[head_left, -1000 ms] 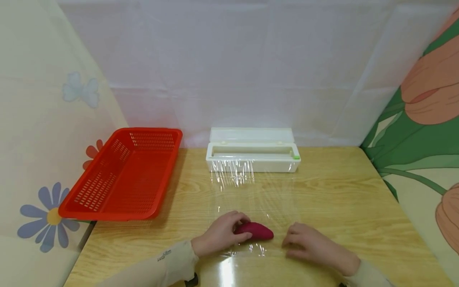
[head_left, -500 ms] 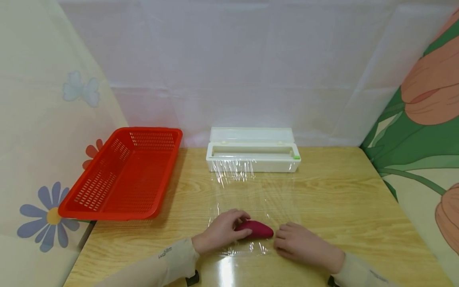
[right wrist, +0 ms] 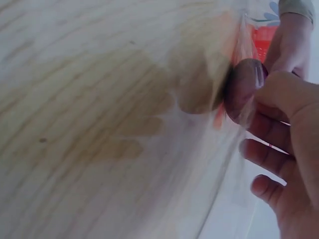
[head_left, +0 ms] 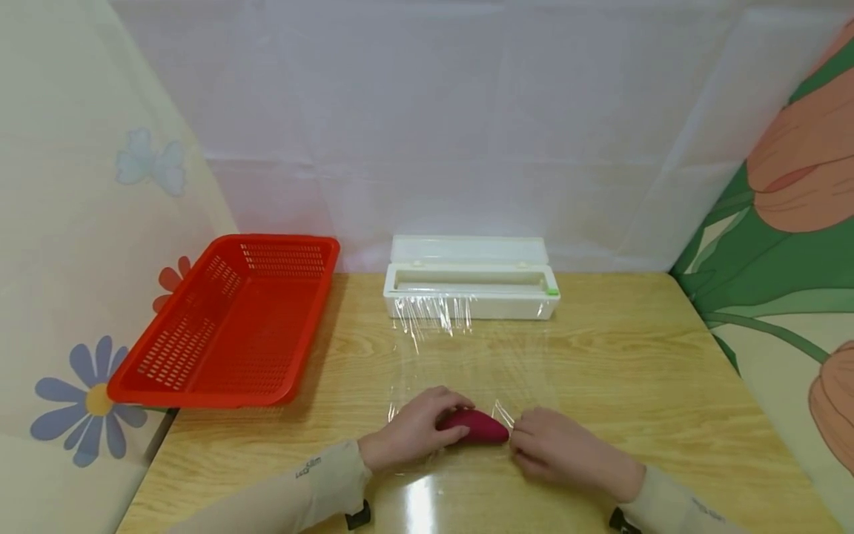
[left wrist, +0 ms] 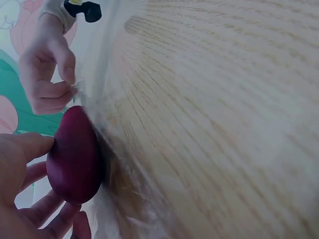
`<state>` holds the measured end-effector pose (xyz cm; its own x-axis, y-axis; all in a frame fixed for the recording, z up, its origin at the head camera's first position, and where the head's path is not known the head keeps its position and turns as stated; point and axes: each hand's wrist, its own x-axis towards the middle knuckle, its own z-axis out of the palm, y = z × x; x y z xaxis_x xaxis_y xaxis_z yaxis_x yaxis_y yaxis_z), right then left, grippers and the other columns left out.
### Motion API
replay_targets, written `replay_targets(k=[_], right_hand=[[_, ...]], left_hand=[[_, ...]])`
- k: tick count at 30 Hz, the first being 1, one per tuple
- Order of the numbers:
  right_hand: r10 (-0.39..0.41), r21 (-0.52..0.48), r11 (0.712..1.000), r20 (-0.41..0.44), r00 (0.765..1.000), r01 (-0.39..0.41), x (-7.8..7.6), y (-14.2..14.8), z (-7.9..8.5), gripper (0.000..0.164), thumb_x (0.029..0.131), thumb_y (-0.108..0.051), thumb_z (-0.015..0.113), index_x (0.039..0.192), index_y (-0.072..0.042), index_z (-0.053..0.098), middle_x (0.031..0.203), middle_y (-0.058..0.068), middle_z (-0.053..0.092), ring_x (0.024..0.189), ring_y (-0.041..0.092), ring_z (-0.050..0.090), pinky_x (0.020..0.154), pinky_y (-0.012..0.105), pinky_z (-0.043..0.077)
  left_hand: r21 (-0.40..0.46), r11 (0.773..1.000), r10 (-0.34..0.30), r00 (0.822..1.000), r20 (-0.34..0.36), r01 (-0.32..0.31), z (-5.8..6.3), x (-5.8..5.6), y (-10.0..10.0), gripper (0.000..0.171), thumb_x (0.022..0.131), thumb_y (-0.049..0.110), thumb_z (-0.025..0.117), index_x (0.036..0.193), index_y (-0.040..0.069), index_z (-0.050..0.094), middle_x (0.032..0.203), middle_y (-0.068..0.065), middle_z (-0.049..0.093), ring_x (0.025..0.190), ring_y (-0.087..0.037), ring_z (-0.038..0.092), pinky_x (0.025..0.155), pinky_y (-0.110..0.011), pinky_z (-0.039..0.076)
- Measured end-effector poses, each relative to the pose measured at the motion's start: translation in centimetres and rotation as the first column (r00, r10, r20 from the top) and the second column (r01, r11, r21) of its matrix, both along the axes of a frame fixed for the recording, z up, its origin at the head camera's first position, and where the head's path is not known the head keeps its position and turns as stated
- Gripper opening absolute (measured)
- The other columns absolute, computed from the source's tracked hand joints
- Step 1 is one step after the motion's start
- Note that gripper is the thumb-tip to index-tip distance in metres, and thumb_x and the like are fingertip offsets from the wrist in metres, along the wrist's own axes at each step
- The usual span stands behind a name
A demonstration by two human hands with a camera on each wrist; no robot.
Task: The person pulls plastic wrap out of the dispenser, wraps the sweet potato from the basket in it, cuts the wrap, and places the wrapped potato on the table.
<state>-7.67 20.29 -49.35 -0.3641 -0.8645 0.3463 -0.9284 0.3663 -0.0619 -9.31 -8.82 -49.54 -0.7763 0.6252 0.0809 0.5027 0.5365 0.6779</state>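
Note:
A smooth, tapered, purple-red sweet potato (head_left: 477, 426) lies on a sheet of clear plastic wrap (head_left: 474, 356) on the table. My left hand (head_left: 416, 430) grips its left end between thumb and fingers, as the sweet potato (left wrist: 77, 157) in the left wrist view also shows. Close to the other end, my right hand (head_left: 567, 452) pinches the film between thumb and forefinger. In the right wrist view, the film (right wrist: 244, 47) rises in a fold beside the sweet potato (right wrist: 244, 89), while the other fingers of my right hand (right wrist: 294, 134) are loosely bent.
A white wrap dispenser (head_left: 470, 308) with its lid up stands at the back of the wooden table (head_left: 634, 356), and the film runs forward from it. On the left sits a red plastic basket (head_left: 250, 341). A white cloth (head_left: 454, 133) hangs behind.
My right hand has come left to the sweet potato's right end and taken hold of the film. Glints on the film near its front edge have shifted. My left hand has stayed nearly still.

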Motion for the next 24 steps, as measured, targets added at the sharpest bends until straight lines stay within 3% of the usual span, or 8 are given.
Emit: replay_targets(k=[7,13,20,24], right_hand=[[-0.023,-0.079,0.997,0.004,1.0,0.023,-0.5,0.0,0.4,0.016,0.083,-0.013,0.08,0.093,-0.019,0.069,0.087,-0.013,0.058,0.081,0.005,0.053,0.077,0.023,0.051],[-0.106,-0.092,0.989,0.067,0.992,0.112,-0.8,0.2,0.4,0.016,0.083,-0.013,0.08,0.092,-0.019,0.068,0.088,-0.012,0.061,0.083,0.005,0.057,0.079,0.028,0.054],[-0.156,-0.092,0.982,0.092,0.983,0.165,-1.2,0.2,0.1,0.017,0.081,-0.011,0.078,0.089,-0.02,0.065,0.086,-0.013,0.061,0.082,0.004,0.057,0.078,0.027,0.055],[-0.171,-0.085,0.979,0.139,0.975,0.184,-1.2,0.2,0.1,0.019,0.081,-0.01,0.077,0.089,-0.021,0.064,0.086,-0.014,0.061,0.082,0.003,0.057,0.078,0.028,0.055]], left_hand=[[-0.036,0.999,-0.038,0.996,-0.079,0.035,0.1,0.1,-0.3,0.037,0.098,0.031,0.075,0.132,0.017,0.073,0.118,-0.001,0.068,0.107,-0.014,0.061,0.093,-0.031,0.053],[-0.1,0.993,-0.069,0.997,-0.023,0.066,0.4,-0.1,-0.3,0.065,0.086,0.048,0.084,0.141,0.019,0.067,0.127,0.0,0.066,0.112,-0.012,0.058,0.093,-0.027,0.051],[-0.199,0.974,-0.131,0.986,-0.107,0.108,0.2,-0.4,-0.3,0.066,0.088,0.035,0.084,0.146,0.015,0.062,0.13,-0.003,0.064,0.117,-0.016,0.059,0.099,-0.03,0.051],[-0.194,0.971,-0.158,0.983,-0.095,0.138,0.3,-0.5,-0.5,0.062,0.092,0.03,0.081,0.147,0.01,0.06,0.131,-0.006,0.062,0.118,-0.018,0.058,0.099,-0.03,0.052]])
